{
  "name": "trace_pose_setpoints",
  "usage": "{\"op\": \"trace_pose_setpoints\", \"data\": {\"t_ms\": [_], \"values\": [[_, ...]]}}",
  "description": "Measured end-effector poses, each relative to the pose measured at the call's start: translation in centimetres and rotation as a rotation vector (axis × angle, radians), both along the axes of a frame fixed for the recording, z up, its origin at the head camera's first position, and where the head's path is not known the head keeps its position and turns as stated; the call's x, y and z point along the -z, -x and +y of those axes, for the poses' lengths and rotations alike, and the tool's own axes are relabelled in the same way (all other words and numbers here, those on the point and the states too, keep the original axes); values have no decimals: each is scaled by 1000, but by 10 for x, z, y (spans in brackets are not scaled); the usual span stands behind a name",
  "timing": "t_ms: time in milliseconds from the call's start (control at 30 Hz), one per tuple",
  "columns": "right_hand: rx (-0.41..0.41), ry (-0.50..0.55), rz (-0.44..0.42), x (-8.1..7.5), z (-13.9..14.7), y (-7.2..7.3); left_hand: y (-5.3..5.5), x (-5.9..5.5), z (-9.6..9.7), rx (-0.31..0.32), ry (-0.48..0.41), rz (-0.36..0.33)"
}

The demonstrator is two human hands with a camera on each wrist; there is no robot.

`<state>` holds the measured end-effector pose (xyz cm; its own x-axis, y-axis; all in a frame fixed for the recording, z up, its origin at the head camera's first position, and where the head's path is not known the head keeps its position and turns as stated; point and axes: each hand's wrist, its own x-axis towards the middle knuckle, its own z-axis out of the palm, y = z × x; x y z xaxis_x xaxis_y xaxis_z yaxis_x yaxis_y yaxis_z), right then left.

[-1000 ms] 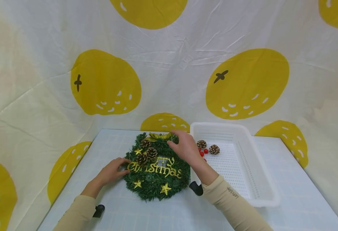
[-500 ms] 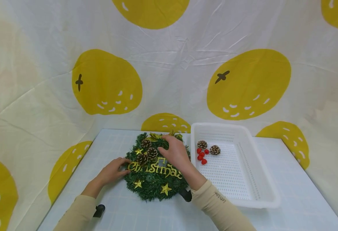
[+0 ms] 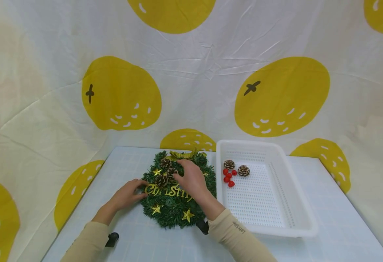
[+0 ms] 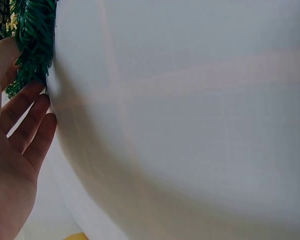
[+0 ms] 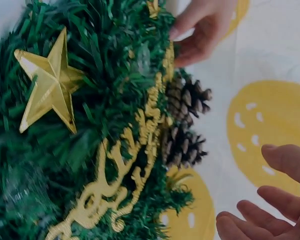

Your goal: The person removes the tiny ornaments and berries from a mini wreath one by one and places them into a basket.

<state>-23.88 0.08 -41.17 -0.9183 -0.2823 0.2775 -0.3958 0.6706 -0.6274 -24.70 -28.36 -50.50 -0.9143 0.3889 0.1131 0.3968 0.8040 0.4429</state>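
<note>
Left fingers (image 4: 42, 139) pinch wreath (image 4: 36, 37) edge (apparently).

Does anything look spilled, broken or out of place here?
Nothing stands out: the wreath lies flat on the table, the berries and two pine cones sit inside the tray, and I see no breakage, though the right hand covers part of the lettering.

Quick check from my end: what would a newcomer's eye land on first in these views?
Most likely the big yellow fruit-like shapes printed on the pale backdrop behind the table. Next, the green wreath on the table, with gold lettering across it and shiny gold stars. To its right, small red balls and two pinecones stand out inside the white basket.
</note>
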Motion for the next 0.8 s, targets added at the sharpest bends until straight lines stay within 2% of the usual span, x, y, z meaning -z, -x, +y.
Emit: {"op": "trace_pose_setpoints", "data": {"t_ms": [533,800], "values": [[66,-28,15,24,-18,-6,-1,0,0,-2,-1,7],[82,-14,30,40,-24,-1,0,1,0,5,0,15]]}}
